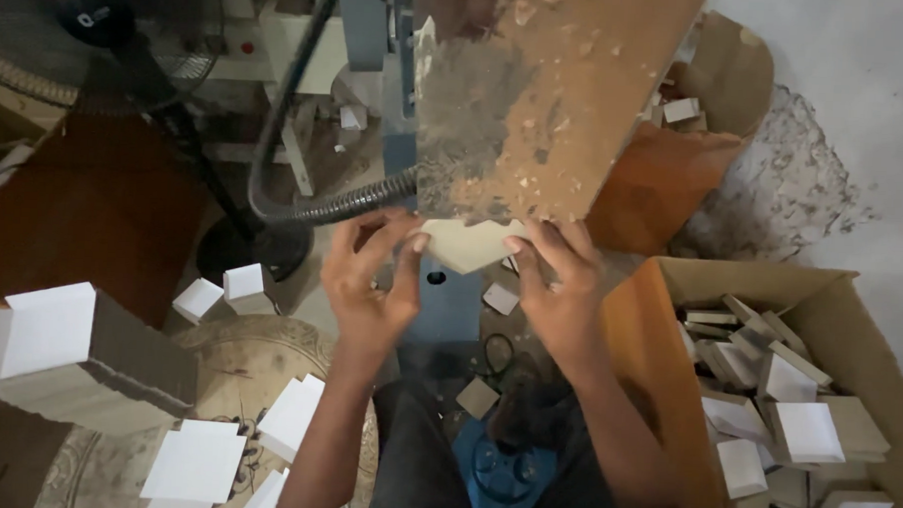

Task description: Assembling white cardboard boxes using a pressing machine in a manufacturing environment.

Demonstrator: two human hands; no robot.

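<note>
1. Workshop floor lies below, strewn with white-faced square board pieces (196,463) and a stack of them (73,356) at left.
2. Right of the legs, a cardboard box (850,298) holds cut offcuts.
3. Overhead, a dusty machine table (547,97) with wood chips blocks the view beyond; a ribbed hose (343,205) curves beside it.
4. Pale, notched, the small board piece (469,243) sits at the table's edge, pinched between left hand (370,281) and right hand (560,288).

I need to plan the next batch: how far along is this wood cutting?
Done: cut pieces fill much of the cardboard box. In hand: left hand and right hand hold a pale wood piece at the machine table. Left: square blanks beside the left arm.
</note>
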